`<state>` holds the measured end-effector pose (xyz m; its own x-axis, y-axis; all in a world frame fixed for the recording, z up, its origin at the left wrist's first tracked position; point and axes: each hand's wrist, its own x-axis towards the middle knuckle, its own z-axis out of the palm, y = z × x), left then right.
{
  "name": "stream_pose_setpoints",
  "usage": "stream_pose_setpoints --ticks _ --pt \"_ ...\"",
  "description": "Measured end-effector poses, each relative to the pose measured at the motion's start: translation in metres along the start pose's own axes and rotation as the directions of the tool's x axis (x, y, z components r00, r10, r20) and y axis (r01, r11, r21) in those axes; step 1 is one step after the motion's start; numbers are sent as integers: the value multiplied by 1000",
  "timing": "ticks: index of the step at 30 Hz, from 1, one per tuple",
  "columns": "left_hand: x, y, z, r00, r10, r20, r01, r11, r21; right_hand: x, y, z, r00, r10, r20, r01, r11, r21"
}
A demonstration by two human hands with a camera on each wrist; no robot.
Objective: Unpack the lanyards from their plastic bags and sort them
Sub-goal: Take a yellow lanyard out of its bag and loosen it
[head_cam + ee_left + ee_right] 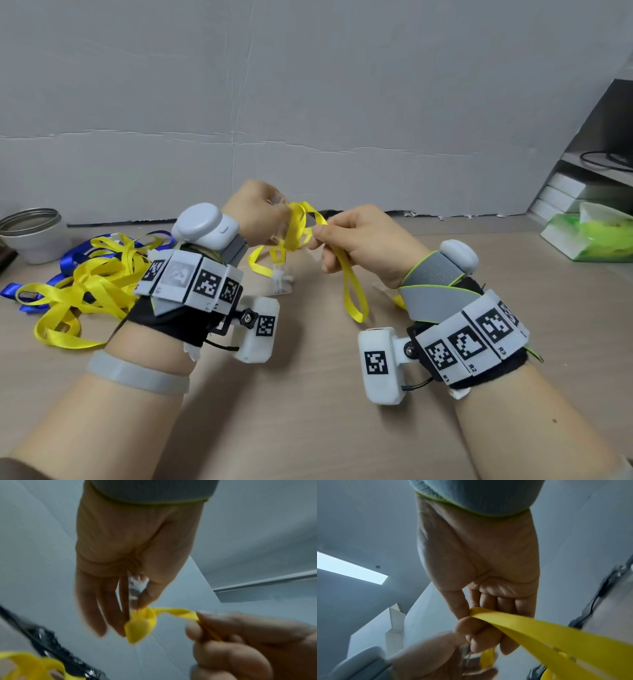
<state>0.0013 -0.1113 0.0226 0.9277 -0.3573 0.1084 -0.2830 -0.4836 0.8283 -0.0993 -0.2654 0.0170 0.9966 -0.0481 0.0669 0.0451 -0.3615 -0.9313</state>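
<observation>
Both hands are raised over the table (308,428), close together. The left hand (255,209) pinches a clear plastic bag (135,588) between thumb and fingers, with a yellow lanyard (298,222) bunched at its mouth. The right hand (359,240) pinches the same ribbon just beside it, 1 loop hanging below. A sharp pull could snag the bunched ribbon in the bag or tighten it into a knot. To the left of the left hand lies a mixed pile of lanyards (85,281), which the hanging loop could tangle with.
</observation>
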Motion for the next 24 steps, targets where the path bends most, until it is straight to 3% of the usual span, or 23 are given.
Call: stream_pose_setpoints --ticks 5,10,15,19,24 --pt "-3 2 2 990 -55 -131 18 964 -265 -1 -2 18 996 -15 93 5 995 105" --pt "-3 11 0 990 -82 -110 7 830 -558 2 4 21 990 27 141 -43 993 109" --pt "-4 13 -9 999 -43 18 45 774 -631 1 7 20 985 47 166 -64 993 103" --pt "-10 15 -15 995 57 88 9 789 -614 0 12 15 985 65 159 -80 993 91" --pt "-22 18 -25 916 206 345 3 855 -519 -2 15 9 986 12 167 -25 997 71"
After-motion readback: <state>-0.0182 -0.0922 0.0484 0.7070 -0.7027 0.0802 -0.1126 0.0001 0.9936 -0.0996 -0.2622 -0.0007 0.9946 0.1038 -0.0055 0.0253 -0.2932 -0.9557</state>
